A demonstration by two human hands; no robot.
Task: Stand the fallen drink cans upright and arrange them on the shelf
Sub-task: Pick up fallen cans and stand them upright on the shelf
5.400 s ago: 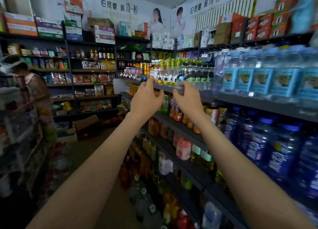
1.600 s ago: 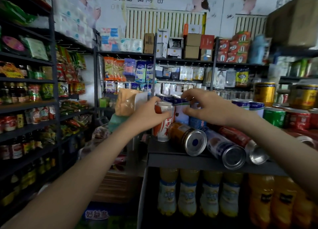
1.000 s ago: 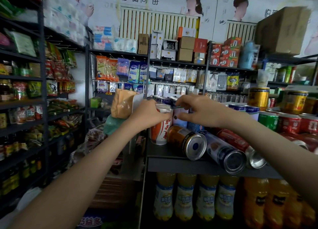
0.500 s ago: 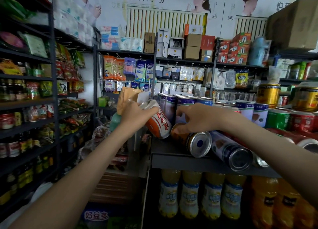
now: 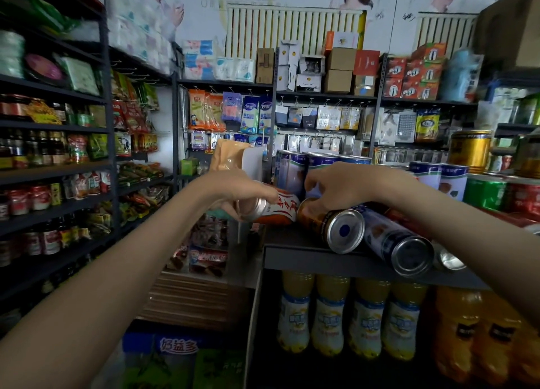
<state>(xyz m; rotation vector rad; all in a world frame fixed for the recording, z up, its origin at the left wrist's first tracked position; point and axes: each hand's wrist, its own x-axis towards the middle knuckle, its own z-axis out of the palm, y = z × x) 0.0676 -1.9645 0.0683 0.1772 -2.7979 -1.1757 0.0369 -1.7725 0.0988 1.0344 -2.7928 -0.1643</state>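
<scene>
Head view: the left hand [image 5: 233,196] grips a smooth red-and-white can [image 5: 280,210] lying on its side at the nine o'clock end of the dark, flat shelf [image 5: 321,257]. At its three o'clock, the right hand [image 5: 344,187] curls over a fallen brown can [image 5: 324,225] with its shiny round base facing forward. A blue can [image 5: 391,239] lies against it. Upright cans [image 5: 292,172] stand at twelve o'clock.

Mid-frame, the dark metal shelf [image 5: 315,257] carries fallen cans along its front edge. The orange-brown metal can [image 5: 324,223] lies left of the dark blue metal can [image 5: 388,238], and the two touch. At the shelf's left end, the red-and-white drink can [image 5: 282,212] lies sideways, jutting past the edge. The left hand [image 5: 233,194] grips it. The right hand [image 5: 342,187] grips the orange-brown one. Upright blue-and-white cans [image 5: 292,174] stand behind, and yellow plastic juice bottles [image 5: 330,315] below.
</scene>
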